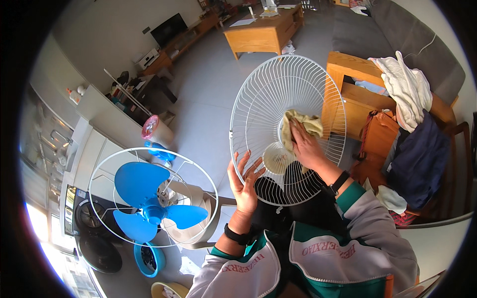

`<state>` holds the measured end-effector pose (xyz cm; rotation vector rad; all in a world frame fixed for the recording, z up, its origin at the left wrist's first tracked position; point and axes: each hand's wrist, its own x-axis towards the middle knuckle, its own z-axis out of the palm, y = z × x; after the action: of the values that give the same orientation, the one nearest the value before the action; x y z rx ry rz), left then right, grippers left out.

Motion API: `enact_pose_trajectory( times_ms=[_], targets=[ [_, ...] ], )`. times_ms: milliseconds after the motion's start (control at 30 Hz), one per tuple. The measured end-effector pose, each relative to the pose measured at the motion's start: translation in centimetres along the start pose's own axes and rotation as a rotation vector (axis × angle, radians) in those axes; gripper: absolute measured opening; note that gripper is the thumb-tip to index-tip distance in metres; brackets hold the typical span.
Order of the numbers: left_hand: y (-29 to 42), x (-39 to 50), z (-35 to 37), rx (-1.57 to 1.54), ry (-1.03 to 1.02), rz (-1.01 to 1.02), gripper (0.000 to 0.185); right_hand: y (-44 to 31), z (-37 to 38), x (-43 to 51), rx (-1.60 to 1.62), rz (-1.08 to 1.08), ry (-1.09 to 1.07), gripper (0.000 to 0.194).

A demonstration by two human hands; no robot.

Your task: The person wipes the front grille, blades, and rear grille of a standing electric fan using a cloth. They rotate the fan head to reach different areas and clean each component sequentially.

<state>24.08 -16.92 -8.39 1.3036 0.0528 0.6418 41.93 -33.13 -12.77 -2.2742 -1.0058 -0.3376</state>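
A white wire fan guard (257,93) stands tilted in front of me. My left hand (244,182) grips its lower left rim, with fingers at the wires. In my right hand (307,147) is a yellowish-green cloth (296,130), pressed on the guard's centre. To the left is a fan with blue plastic blades (141,182) and a white wire rear frame (130,149) around them; the front of the blades is uncovered. A round pale thing (275,158) shows through the guard's lower wires.
A wooden armrest (354,63) with clothes (406,89) stands at right, by a grey sofa (357,33). A waste bin (162,132) stands beyond the fan. Below left are a blue basin (160,260) and a yellowish basin (158,288). A wooden coffee table (253,37) is farther off.
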Motion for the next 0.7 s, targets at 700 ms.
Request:
enact_pose_trajectory(
  times_ms=[700],
  targets=[
    [-0.2, 0.1, 0.0, -0.017, -0.113, 0.076, 0.076, -0.7, 0.2, 0.3, -0.061, 0.039, 0.194, 0.063]
  ],
)
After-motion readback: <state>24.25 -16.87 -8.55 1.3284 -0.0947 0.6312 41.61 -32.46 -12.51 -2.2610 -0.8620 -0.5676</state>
